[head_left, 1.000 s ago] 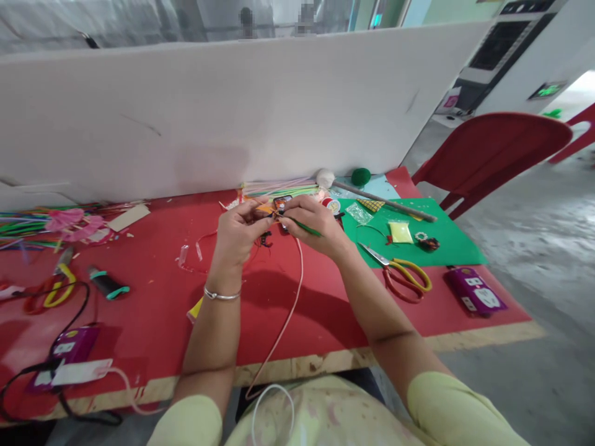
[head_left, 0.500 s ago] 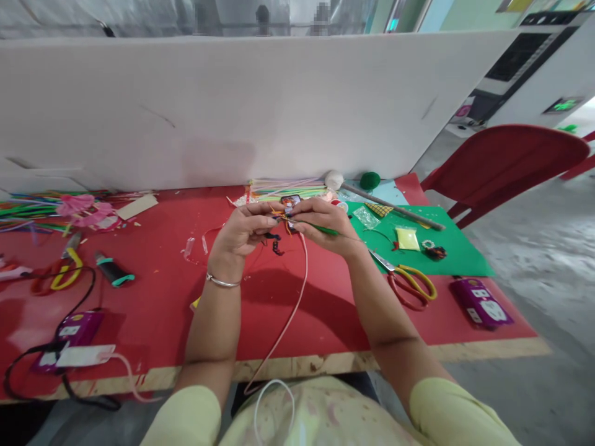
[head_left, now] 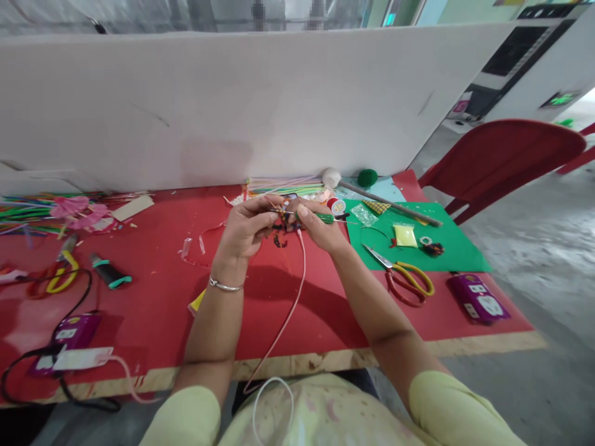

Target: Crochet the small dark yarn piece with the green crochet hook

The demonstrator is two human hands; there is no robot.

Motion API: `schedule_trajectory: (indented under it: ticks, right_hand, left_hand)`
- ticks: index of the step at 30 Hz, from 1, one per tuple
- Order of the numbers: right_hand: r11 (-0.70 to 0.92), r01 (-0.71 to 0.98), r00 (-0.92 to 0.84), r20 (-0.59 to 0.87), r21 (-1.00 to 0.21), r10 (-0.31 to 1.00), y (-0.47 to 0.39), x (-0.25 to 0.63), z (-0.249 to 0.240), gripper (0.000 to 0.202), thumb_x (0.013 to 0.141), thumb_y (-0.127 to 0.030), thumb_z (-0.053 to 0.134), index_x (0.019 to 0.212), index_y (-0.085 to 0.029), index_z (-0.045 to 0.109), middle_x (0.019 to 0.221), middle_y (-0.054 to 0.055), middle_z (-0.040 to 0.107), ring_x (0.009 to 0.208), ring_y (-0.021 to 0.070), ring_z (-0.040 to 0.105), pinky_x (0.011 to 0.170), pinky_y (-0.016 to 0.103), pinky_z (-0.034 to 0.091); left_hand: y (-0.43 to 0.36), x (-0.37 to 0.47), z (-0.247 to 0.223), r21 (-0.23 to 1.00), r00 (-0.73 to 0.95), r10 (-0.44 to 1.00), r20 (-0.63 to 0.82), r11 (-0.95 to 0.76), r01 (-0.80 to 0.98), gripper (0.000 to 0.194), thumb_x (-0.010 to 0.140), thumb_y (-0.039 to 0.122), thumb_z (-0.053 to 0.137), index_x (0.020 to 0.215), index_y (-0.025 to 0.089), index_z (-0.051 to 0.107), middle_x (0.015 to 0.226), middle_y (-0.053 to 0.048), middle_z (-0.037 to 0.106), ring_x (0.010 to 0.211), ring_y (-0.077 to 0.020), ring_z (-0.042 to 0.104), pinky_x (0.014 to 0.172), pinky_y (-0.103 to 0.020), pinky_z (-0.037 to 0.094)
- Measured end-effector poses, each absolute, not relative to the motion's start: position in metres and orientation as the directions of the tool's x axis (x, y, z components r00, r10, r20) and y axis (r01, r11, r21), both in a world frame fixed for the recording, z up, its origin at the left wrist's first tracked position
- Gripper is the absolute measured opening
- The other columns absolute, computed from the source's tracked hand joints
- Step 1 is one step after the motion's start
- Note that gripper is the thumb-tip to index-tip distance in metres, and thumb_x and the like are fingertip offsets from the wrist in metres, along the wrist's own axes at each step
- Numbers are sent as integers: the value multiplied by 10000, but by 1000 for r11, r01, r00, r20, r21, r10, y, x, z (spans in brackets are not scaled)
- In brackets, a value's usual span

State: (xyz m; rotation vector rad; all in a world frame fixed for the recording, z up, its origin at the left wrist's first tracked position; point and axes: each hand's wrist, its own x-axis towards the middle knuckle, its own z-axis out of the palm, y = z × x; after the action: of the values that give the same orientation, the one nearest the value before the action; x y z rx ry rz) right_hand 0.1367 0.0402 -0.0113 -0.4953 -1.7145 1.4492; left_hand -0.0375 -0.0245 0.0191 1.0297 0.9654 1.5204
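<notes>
1. Your left hand (head_left: 238, 230) had its thumb and fingertips closed on a small dark-and-orange piece (head_left: 279, 240), which dangled between your hands, nearer the left.
2. Your right hand (head_left: 320, 232) gripped a green-handled tool (head_left: 326, 218), fingers closed.
3. The tool lay roughly crosswise, its thin shaft pointing left at the pinch; you couldn't tell whether its tip touched.

On my feed I see 1 white panel (head_left: 288, 111) upright along the back of the table (head_left: 149, 328), 1 red chair (head_left: 506, 155) past its right end, and 2 purple boxes (head_left: 478, 299), 1 near each end, the left crossed by a black cable (head_left: 28, 354)
</notes>
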Motion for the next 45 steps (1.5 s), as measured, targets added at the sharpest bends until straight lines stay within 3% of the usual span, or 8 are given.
schedule_trajectory:
  ticks: [6,14,19,22,25,28,36,45]
  right_hand:
    - [571,-223,-426,606,-790,672,30,130,-10,486,1004,-650,529,786,-243,679,886,46,651,889,197,641,880,376,563]
    - [791,-39,-264,770,-611,581,23,129,-9,523,1018,-669,478,836,-238,712,1072,89,622,1083,233,623,970,433,566]
    - [837,7,-365,778,-547,511,33,135,-8,406,1056,-517,511,833,-230,691,1057,78,628,1037,211,637,944,408,569]
    - [899,68,-238,868,-433,436,32,128,-21,289,1050,-432,556,897,-224,686,1085,88,625,1032,212,646,906,400,589]
    - [907,259,-82,928,-333,364,26,116,-40,222,1039,-409,573,1025,-217,685,1146,121,625,1096,252,648,986,475,591]
    - [900,319,-33,946,-297,323,23,107,-49,256,1041,-437,563,1051,-211,682,1135,130,630,1096,265,656,983,492,600]
    - [975,-19,-335,921,-220,201,26,130,-5,282,1020,-489,612,1093,-231,700,1104,107,718,1048,225,726,934,408,628]
    - [987,-21,-490,862,-160,129,14,147,14,200,1032,-298,630,1208,-220,686,1201,133,745,1142,229,751,990,400,651]
  left_hand:
    - [-25,-38,17,933,-176,976,126,-176,-313,366,559,261,969,897,214,838,780,-29,750,558,-91,598,419,-195,307]
    - [-20,-37,10,912,-118,987,109,-146,-382,401,556,261,989,931,210,854,700,-13,720,473,-51,507,385,-180,261]
    - [-18,-32,3,944,-246,932,266,-304,-128,444,613,255,959,1042,216,852,792,-7,744,637,-103,617,571,-235,489]
    - [-18,-22,1,928,-332,876,351,-373,-2,384,662,225,923,1038,211,850,919,-24,771,796,-136,671,682,-238,534]
    - [-19,-8,3,890,-418,873,253,-379,-252,354,653,250,912,994,189,840,874,-17,751,675,-103,624,562,-205,487]
    - [-23,-6,10,815,-334,936,108,-276,-509,366,561,218,950,905,167,835,709,13,679,504,-40,485,427,-160,334]
    - [-39,-51,31,867,-4,999,49,-44,-496,392,563,150,935,946,136,854,550,31,568,455,-33,392,389,-152,216]
    - [-48,-55,37,887,55,998,33,-4,-461,379,590,166,917,960,121,853,572,12,575,462,-36,392,397,-156,216]
